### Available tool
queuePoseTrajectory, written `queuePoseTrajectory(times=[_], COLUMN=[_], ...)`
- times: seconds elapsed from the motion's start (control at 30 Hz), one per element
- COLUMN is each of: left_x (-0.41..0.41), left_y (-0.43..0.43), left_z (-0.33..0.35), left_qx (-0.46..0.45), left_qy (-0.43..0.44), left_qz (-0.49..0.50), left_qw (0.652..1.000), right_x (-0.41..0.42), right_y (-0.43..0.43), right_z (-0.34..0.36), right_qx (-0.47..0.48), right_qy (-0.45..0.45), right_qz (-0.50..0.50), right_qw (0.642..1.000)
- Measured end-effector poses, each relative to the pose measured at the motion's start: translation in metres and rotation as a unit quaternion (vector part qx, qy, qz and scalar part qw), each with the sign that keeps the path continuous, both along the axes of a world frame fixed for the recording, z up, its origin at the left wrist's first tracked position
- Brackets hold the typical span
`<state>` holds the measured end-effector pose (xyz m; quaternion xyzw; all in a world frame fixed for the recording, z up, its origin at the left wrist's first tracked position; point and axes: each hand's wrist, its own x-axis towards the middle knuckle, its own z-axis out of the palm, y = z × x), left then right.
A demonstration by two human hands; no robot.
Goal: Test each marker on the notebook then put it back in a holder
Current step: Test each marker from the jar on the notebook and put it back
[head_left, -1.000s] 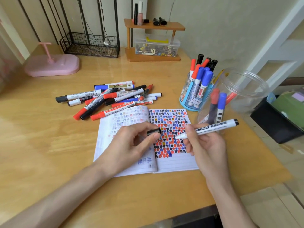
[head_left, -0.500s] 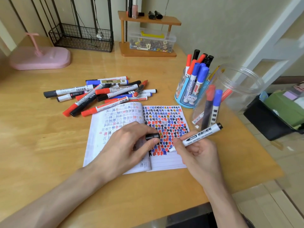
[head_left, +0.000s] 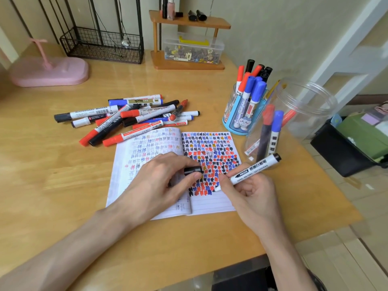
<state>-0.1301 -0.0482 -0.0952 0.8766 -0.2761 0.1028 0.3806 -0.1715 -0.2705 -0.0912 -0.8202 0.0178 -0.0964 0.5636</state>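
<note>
An open notebook (head_left: 212,201) lies on the wooden desk, its right page dense with red, blue and black marks. My right hand (head_left: 249,198) grips a white marker (head_left: 255,168), tip down on the page at the end of the lowest row of marks. My left hand (head_left: 159,181) rests on the left page and pinches the marker's black cap (head_left: 192,170). Several loose markers (head_left: 130,120) are piled behind the notebook. A blue holder (head_left: 237,120) holds several markers. A clear jar (head_left: 294,114) beside it holds a few more.
A pink stand (head_left: 50,70) and a black wire basket (head_left: 102,44) sit at the back left. A small wooden shelf (head_left: 189,38) with a clear box of clips stands at the back. The desk's right edge drops to a black bin (head_left: 344,148) on the floor.
My right hand lowered the marker from above the page until its tip touches the paper. My left hand kept the cap. The view shifted slightly.
</note>
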Motion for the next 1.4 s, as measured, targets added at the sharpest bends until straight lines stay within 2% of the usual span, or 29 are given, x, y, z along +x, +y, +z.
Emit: queuePoseTrajectory(times=[0.27, 0.5, 0.7, 0.87, 1.07, 1.23, 1.4], left_x=[-0.0001, -0.0002, 0.0004, 0.0004, 0.0004, -0.0001, 0.0005], left_y=[0.0003, 0.0, 0.0003, 0.0005, 0.0005, 0.0011, 0.0042], left_z=[0.0013, 0.0022, 0.0025, 0.0006, 0.0005, 0.0013, 0.0062], left_qx=[-0.003, -0.005, -0.011, -0.005, -0.004, -0.011, -0.019], left_qy=[0.004, 0.0, -0.002, -0.003, 0.003, 0.009, 0.007], left_qz=[0.003, 0.0, 0.0, -0.001, 0.002, 0.008, -0.018], left_qw=[1.0, 1.0, 1.0, 1.0, 1.0, 1.0, 1.0], right_x=[0.0009, 0.0013, 0.0018, 0.0006, 0.002, 0.0004, 0.0001], right_y=[-0.004, -0.0032, -0.0036, -0.0034, -0.0057, -0.004, -0.006], right_z=[-0.0018, -0.0056, -0.0042, -0.0055, -0.004, -0.0056, 0.0023], right_qx=[0.042, -0.003, 0.034, 0.001, 0.032, 0.003, 0.099], right_qy=[-0.015, -0.002, -0.01, -0.006, -0.007, -0.006, -0.009], right_qz=[-0.008, 0.003, -0.005, -0.003, -0.01, -0.002, -0.022], right_qw=[0.999, 1.0, 0.999, 1.0, 0.999, 1.0, 0.995])
